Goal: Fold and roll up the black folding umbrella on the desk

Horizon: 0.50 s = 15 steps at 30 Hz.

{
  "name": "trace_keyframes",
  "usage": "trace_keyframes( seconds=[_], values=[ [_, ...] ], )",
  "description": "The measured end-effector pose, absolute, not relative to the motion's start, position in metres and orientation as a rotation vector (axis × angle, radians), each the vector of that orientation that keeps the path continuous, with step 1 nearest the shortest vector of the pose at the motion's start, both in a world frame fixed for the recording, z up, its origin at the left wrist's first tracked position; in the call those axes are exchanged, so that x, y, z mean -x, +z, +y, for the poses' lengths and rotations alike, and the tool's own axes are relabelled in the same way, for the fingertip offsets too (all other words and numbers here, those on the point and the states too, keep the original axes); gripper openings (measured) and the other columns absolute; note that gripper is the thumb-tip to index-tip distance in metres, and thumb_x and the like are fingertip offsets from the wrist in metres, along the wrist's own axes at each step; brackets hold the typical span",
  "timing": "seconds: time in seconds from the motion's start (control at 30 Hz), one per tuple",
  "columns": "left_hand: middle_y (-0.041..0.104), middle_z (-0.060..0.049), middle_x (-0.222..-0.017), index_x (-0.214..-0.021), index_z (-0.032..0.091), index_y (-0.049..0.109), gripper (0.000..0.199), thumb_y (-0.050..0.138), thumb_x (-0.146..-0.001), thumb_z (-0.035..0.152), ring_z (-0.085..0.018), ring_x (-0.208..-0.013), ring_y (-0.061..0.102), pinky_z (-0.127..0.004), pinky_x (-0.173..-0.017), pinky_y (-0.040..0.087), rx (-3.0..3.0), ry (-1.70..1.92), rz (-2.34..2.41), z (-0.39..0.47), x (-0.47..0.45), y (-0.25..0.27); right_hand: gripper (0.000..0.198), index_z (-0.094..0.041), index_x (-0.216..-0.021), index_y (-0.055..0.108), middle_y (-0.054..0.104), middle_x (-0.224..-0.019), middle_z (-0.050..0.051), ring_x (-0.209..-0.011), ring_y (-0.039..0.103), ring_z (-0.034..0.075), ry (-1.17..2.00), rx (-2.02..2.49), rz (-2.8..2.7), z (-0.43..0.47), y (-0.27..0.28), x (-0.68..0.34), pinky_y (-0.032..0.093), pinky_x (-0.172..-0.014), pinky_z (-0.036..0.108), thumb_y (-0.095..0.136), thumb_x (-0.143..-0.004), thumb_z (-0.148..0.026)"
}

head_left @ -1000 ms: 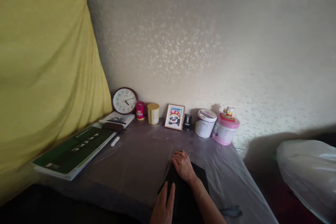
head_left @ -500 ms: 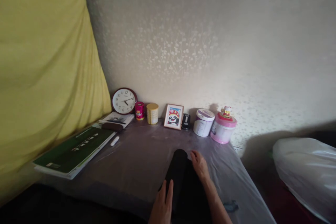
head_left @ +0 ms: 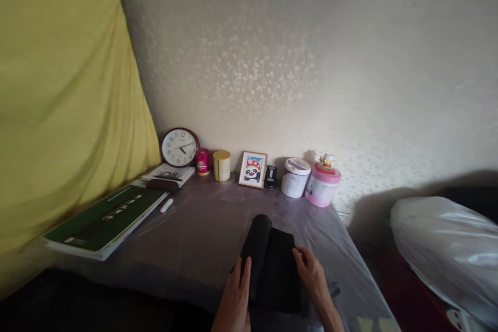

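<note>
On the table lies a black sheet (head_left: 280,270), apparently cloth or a thin mat, with its left side formed into a thick roll (head_left: 257,249) and its right side flat. My left hand (head_left: 235,295) rests against the near left part of the roll, fingers stretched out and apart. The right edge of the flat part is pinched between the thumb and fingers of my right hand (head_left: 311,272). Some of my right fingertips are hidden.
Along the wall stand a clock (head_left: 180,147), a pink can (head_left: 203,162), a yellow tin (head_left: 221,166), a framed panda picture (head_left: 252,170), a black stapler-like object (head_left: 270,177) and two tubs (head_left: 295,179). Green books (head_left: 105,220) lie left; a plastic-covered bundle (head_left: 447,244) sits right.
My right hand has moved down along the sheet's right edge toward me, uncovering its far right corner. My left hand stays by the roll. The view has shifted slightly.
</note>
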<state>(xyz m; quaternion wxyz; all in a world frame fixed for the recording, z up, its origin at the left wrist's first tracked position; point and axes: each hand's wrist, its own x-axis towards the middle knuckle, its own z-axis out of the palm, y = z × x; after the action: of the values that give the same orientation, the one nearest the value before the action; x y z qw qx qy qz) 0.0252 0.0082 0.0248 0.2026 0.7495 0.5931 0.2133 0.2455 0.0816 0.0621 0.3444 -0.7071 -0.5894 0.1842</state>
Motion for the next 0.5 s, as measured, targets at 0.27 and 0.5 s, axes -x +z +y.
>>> trace_keyframes(
  seconds=[0.27,0.5],
  values=[
    [0.003,-0.012,-0.151,-0.142,0.020,-0.002,0.101,0.041,-0.054,-0.005,-0.028,-0.137,0.014,-0.041,-0.108,0.028,-2.075,0.608,1.652,0.008,-0.026,0.027,0.037,-0.020,-0.081,0.062,0.069,-0.073,0.007,-0.068,0.065,0.023,0.483,1.770,-1.517,0.082,0.068,-0.234,0.045,-0.061,0.030,0.045,-0.073,-0.051],
    [0.004,-0.016,-0.151,-0.142,0.019,-0.002,0.105,0.042,-0.050,-0.007,-0.027,-0.137,0.016,-0.040,-0.107,0.029,-2.131,0.561,1.691,0.010,-0.027,0.022,0.041,-0.017,-0.086,0.066,0.065,-0.063,0.003,-0.062,0.061,0.020,0.736,1.484,-1.439,0.096,0.079,-0.214,0.044,-0.052,0.026,0.051,-0.071,-0.052]
  ],
)
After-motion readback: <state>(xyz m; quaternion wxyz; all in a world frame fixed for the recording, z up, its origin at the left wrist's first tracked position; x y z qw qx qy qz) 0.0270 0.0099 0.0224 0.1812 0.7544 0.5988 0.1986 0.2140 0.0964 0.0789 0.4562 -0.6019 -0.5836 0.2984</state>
